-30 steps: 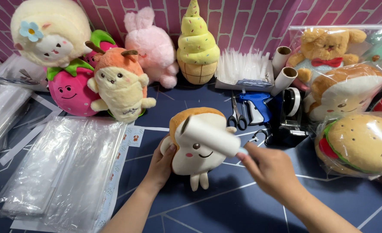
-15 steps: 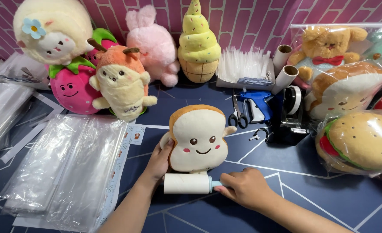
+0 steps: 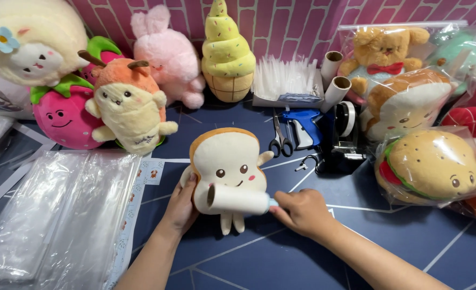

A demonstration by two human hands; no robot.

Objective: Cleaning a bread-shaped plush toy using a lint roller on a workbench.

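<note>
A toast-shaped plush toy point(image 3: 225, 161) with a smiling face lies on its back on the dark blue table point(image 3: 281, 258). My left hand point(image 3: 181, 207) holds its left edge. My right hand point(image 3: 304, 212) grips the handle of a white lint roller point(image 3: 237, 200), whose roll lies across the lower part of the plush's face, just above its small legs.
Stacks of clear plastic bags point(image 3: 55, 215) lie at the left. Several plush toys line the back wall, an ice-cream cone plush point(image 3: 227, 53) among them. Bagged plush toys, including a burger point(image 3: 434, 166), sit at the right. Scissors point(image 3: 279, 138), a blue tagging gun point(image 3: 305, 126) and a tape dispenser point(image 3: 343, 137) lie behind the toast.
The lint roller went from the plush's top down below its feet, and now sits back up on the lower face. My left hand stayed on the plush's edge.
</note>
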